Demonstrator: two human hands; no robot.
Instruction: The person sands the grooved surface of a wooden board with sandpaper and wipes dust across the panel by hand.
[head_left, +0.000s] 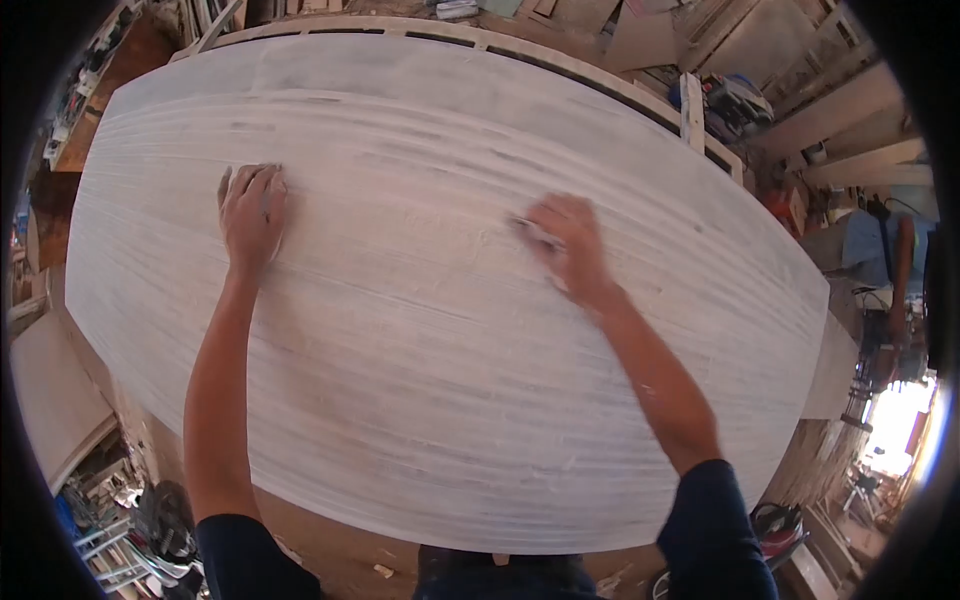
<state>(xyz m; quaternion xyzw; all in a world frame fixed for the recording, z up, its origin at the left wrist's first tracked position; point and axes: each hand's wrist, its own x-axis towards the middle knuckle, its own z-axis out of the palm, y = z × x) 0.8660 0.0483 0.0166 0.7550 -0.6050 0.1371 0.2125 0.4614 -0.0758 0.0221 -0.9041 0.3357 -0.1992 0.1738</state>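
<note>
A large whitish panel with grooves running along it [400,400] fills the middle of the view. On its upper left part rests my left hand [254,215], fingers bent and pressed together; whatever it may hold is hidden. Right of the centre, my right hand [570,240] is closed around a thin, light-edged piece [540,234], over the panel surface. That hand is blurred, and the piece is too small to name. White dust lies on the fingers of both hands.
A wooden frame [560,62] runs behind the far edge of the panel. A power tool [738,105] lies at the upper right. Boards [62,400] lean at the left, with metal tubing and clutter at the lower left. Bright light enters at the right.
</note>
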